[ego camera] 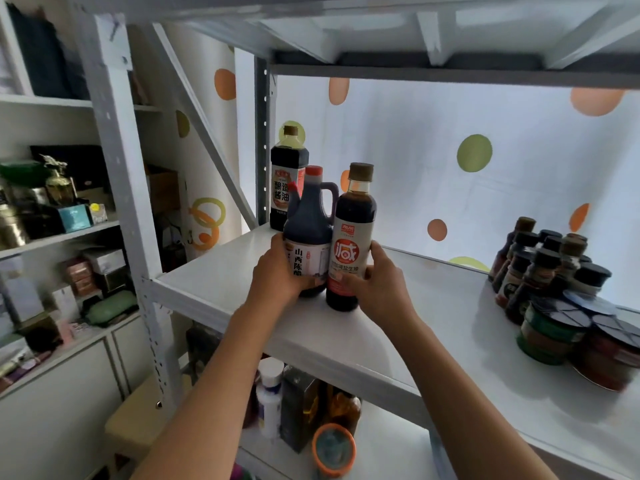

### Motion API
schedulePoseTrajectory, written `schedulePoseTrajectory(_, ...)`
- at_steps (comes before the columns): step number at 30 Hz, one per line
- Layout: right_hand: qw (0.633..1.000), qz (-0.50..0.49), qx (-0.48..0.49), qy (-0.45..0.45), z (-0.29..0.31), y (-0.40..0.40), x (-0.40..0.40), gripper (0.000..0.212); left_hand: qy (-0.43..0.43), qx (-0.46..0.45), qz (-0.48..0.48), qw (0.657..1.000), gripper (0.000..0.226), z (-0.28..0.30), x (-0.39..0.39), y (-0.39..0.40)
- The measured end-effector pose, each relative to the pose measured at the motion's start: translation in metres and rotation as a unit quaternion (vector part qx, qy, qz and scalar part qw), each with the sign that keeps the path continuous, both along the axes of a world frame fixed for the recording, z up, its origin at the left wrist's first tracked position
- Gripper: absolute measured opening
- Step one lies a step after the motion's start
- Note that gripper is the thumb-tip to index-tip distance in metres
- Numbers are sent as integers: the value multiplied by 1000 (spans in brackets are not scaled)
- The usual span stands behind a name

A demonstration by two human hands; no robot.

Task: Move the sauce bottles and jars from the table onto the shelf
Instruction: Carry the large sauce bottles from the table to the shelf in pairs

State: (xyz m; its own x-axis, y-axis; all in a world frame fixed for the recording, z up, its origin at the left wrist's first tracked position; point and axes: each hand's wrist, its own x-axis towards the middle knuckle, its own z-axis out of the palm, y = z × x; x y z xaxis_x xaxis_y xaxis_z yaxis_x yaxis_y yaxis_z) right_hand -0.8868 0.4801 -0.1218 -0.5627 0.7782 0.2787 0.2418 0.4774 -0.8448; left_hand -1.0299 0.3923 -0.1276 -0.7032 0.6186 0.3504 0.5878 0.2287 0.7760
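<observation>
Now the left hand (277,271) is gripping the vinegar jug (309,233) & the right hand (377,278) is wrapping the soy sauce bottle (351,237), both standing upright w/ bases on the shelf (221,282), seemingly being set beside the back bottle (286,178) to keep tall ones grouped.

A white metal rack (221,289) stands before a bright, backlit curtain (450,168) dotted with orange and green spots. Left of the rack, a white cabinet (52,393) carries open shelves crowded with boxes (79,216) and tins.
</observation>
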Motion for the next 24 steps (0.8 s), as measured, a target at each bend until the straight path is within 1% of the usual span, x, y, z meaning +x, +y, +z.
schedulePoseTrajectory(4, 1000, -18, 9, 0, 0, 21, -24, 59, -6, 14, -19, 1000, 100, -3, -26, 23)
schedulePoseTrajectory(8, 1000, -9, 11, 1, -1, 50, -42, 60, -17, 7, -48, 999, 100, -3, -50, 55)
schedulePoseTrajectory(11, 1000, -6, 15, -4, 0, 70, -55, 59, -24, 14, -57, 998, 96, -4, -63, 75)
schedulePoseTrajectory(15, 1000, -6, 19, -5, 2, 101, -74, 55, -25, 31, -45, 998, 94, -9, -79, 105)
schedulePoseTrajectory(19, 999, -22, 45, -12, 0, 127, -99, 54, -18, 49, -28, 998, 89, -14, -96, 132)
schedulePoseTrajectory(24, 997, -37, 63, -31, 1, 150, -121, 57, -15, 57, -36, 998, 92, -15, -121, 156)
